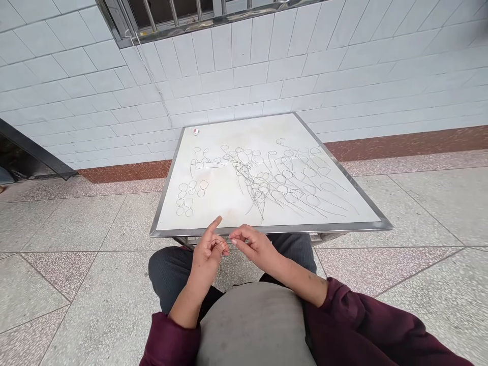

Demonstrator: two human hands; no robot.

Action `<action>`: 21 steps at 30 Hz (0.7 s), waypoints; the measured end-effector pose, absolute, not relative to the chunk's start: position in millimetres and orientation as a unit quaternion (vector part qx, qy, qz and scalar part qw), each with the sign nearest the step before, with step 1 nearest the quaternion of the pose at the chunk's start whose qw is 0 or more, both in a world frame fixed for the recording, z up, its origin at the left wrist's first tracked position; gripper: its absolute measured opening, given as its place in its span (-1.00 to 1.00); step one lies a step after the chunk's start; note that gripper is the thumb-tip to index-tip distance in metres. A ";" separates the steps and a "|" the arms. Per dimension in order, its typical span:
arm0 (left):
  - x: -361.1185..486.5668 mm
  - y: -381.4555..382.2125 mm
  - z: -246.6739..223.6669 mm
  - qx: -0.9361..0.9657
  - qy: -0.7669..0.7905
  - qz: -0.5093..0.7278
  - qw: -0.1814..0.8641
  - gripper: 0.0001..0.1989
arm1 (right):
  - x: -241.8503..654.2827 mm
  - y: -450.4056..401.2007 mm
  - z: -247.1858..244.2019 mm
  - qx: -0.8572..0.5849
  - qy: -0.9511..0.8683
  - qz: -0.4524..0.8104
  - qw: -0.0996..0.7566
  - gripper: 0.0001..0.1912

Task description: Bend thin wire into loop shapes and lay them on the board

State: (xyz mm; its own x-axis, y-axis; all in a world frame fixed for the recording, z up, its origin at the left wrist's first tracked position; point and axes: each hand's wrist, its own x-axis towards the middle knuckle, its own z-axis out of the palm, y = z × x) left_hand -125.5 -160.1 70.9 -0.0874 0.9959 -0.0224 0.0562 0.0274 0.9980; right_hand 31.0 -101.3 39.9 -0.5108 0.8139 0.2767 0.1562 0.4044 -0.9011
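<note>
Just in front of the table's near edge, my left hand (pixel 209 251) pinches a thin wire loop (pixel 218 242) between thumb and fingers, its index finger raised. Close on its right, my right hand (pixel 253 245) has its thumb and fingertips together at the wire's other side; the wire there is too fine to make out well. On the white table (pixel 224 122) lies a spread of thin wires with looped ends (pixel 282 178). Small double-ring wire pieces (pixel 183 194) are laid out at the table's left, with a few more loops (pixel 198 157) behind them.
A small red and white item (pixel 196 131) sits at the table's back left corner. The table has a grey metal rim (pixel 267 229) and stands by a white tiled wall (pixel 244 66) with a barred window (pixel 183 12). My knees are under the near edge.
</note>
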 end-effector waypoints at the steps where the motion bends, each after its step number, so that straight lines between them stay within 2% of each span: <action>1: -126.6 -160.9 70.9 0.495 0.548 0.493 0.460 -0.41 | 32.0 -99.0 41.0 -0.315 -0.760 0.434 0.368 -0.88; 8: -130.8 -160.8 67.1 0.568 0.564 0.424 0.425 -0.47 | 32.0 -94.4 40.8 -0.269 -0.793 0.418 0.351 -0.86; 16: -135.6 -144.5 70.3 0.554 0.535 0.403 0.495 -0.49 | 30.9 -96.0 38.4 -0.312 -0.769 0.411 0.377 -0.87; 21: -137.6 -138.9 76.4 0.565 0.531 0.390 0.497 -0.47 | 30.1 -95.4 41.8 -0.316 -0.750 0.434 0.387 -0.88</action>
State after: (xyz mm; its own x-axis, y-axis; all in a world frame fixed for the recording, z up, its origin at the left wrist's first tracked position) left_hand -137.6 -138.9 76.4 0.1325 0.9873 -0.0875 0.2118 0.0581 0.9756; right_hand 30.1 -95.4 41.8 -0.5018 0.8091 0.3059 0.1377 0.4239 -0.8952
